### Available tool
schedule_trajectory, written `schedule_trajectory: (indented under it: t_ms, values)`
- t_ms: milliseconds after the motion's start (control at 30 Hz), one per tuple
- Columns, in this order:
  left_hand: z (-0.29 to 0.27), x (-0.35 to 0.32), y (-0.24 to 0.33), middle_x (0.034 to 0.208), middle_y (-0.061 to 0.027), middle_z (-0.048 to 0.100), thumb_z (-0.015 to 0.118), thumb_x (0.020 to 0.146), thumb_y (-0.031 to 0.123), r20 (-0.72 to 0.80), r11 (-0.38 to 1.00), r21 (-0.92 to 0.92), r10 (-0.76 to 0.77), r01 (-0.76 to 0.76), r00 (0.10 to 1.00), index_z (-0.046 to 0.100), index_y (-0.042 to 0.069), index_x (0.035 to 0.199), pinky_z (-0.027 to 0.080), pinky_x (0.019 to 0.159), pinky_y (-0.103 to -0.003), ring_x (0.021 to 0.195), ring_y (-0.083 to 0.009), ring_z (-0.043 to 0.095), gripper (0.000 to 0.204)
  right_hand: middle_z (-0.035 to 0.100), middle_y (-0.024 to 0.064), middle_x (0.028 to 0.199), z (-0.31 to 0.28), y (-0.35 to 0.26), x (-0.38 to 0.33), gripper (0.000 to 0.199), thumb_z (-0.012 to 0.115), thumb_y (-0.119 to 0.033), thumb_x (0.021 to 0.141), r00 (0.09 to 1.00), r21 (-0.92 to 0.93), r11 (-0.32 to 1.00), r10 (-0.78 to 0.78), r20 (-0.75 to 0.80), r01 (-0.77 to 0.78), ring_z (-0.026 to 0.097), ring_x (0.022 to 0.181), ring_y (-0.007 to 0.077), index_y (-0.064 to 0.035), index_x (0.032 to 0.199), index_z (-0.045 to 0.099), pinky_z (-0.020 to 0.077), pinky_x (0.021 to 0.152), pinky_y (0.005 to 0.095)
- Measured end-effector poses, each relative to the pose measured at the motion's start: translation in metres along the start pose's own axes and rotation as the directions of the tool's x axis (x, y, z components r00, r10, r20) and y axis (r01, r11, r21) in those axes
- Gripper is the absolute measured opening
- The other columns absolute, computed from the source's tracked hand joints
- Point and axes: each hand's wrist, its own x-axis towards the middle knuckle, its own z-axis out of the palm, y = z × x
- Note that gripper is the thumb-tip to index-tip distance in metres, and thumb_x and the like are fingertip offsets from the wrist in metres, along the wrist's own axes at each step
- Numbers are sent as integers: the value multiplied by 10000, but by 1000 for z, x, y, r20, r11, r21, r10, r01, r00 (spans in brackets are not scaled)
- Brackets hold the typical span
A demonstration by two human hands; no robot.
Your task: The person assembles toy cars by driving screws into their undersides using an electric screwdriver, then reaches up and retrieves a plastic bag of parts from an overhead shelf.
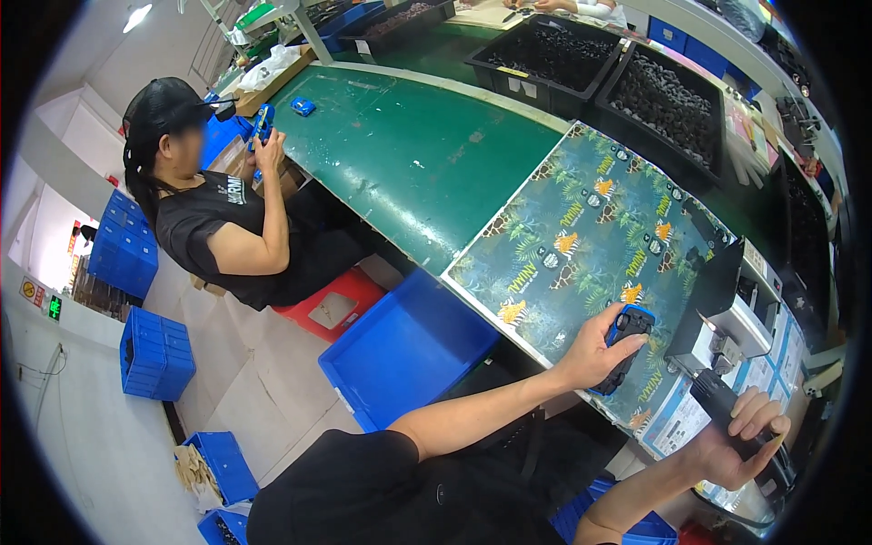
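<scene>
One blue-and-black toy car is at the lower right, gripped in our left hand. Our right hand curls; we cannot tell if it holds anything. The car looks light and hard, so we can pinch its sides.

The 1 view here is from my head, through the left of 2 wide fisheye cameras worn side by side. It looks down and ahead, over the black shirt on my chest, very near at the bottom edge. My left hand and right hand fall right of centre, farther off than my chest. The tabletop runs slantwise to the upper left, and the wide lens also takes in floor and a distant ceiling lamp, straight edges bending toward its dark rim.
</scene>
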Motion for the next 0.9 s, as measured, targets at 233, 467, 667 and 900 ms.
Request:
schedule_trajectory:
  t_ms: [233, 467, 667, 900]
  values:
    - [1, 3, 0, 843, -24, 615, 681, 915, 166, -8, 1000, -11, 13, -13, 1000, 572, 15, 1140, 466, 675, -266, 762, -73, 544, 292, 392, 31, 691, -10, 1, -3, 219, 607, -260, 897, 999, 3, 1000, 30, -44, -29, 352, 617, 111, -53, 943, 553, 289, 620, 275]
    - [0, 4, -3, 843, -27, 605, 698, 895, 174, -37, 998, 25, 60, -59, 998, 551, 14, 1119, 458, 664, -265, 763, -62, 531, 312, 375, 39, 701, 7, 0, -4, 225, 664, -201, 840, 993, -30, 999, 9, -122, -13, 328, 625, 118, -66, 846, 485, 272, 635, 291]
    - [4, 6, -4, 863, -105, 630, 690, 880, 138, -72, 994, 72, 88, -83, 994, 545, -11, 1122, 482, 725, -324, 786, -133, 580, 319, 339, 38, 693, 20, 10, -6, 248, 663, -193, 826, 987, -50, 998, 27, -159, -35, 312, 626, 119, -62, 815, 452, 267, 648, 297]
    - [2, 2, -3, 910, -196, 638, 675, 887, 164, -124, 996, 65, 68, -60, 990, 522, 0, 1175, 491, 742, -388, 842, -348, 652, 365, 336, -12, 606, 46, 20, 7, 362, 345, -334, 983, 1000, -155, 988, -2, -27, -2, 345, 508, 124, -98, 749, 486, 293, 500, 301]
